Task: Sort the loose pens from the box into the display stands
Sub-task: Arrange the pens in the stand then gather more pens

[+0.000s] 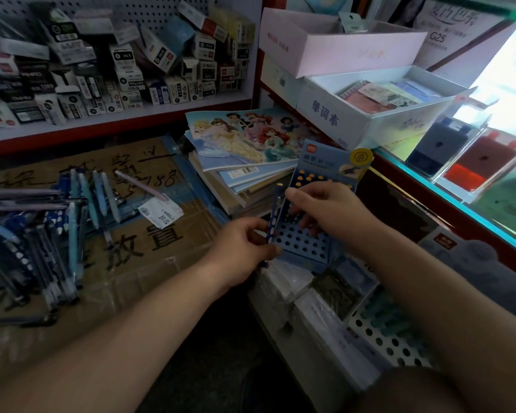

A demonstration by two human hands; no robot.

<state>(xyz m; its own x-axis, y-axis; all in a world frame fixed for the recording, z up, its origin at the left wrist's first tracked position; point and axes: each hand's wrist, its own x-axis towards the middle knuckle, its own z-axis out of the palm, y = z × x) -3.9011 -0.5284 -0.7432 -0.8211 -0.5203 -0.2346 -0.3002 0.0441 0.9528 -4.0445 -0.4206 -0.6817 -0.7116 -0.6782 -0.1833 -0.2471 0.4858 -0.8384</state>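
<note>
A blue display stand with rows of round holes leans in the centre, a few yellow-capped pens standing in its top rows. My left hand pinches a dark blue pen with white dots upright at the stand's left edge. My right hand holds the stand from above, fingers curled over its holed face. A heap of loose blue pens lies on the flattened cardboard box at the left. One pale pink pen lies apart, further back.
A stack of notebooks sits behind the stand. A white holed stand with teal pens is at lower right. Shelves of small pen cartons fill the back left. White boxes and a glass counter are on the right.
</note>
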